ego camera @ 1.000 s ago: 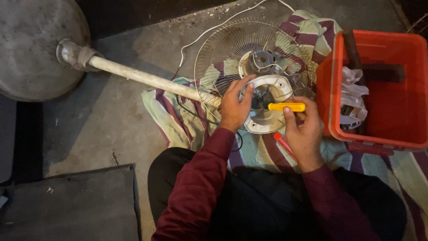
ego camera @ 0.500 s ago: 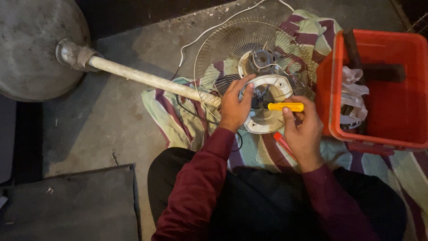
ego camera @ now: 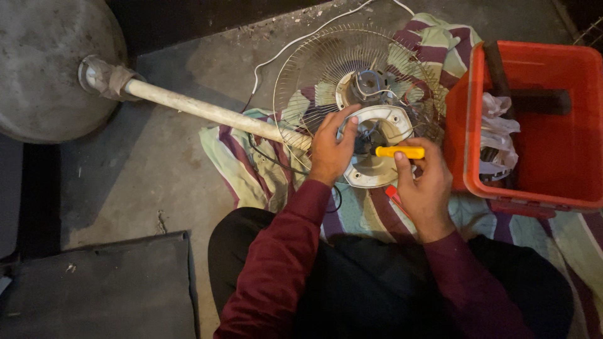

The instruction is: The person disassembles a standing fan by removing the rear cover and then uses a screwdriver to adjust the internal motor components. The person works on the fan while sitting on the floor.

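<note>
Right hand (ego camera: 426,182) grips a smooth yellow plastic screwdriver handle (ego camera: 400,152); left hand (ego camera: 331,149) rests, fingers loosely curled, on the round white motor housing (ego camera: 377,150) beside the wire grille (ego camera: 352,69).

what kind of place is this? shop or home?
Likely an informal floor-level repair spot; shop or home, can't tell. Bare concrete floor, a striped cloth spread under a dismantled pedestal fan, and a red plastic crate of bits beside the person.

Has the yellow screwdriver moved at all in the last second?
No. The screwdriver in the right hand sits at the same spot against the white fan housing.
</note>
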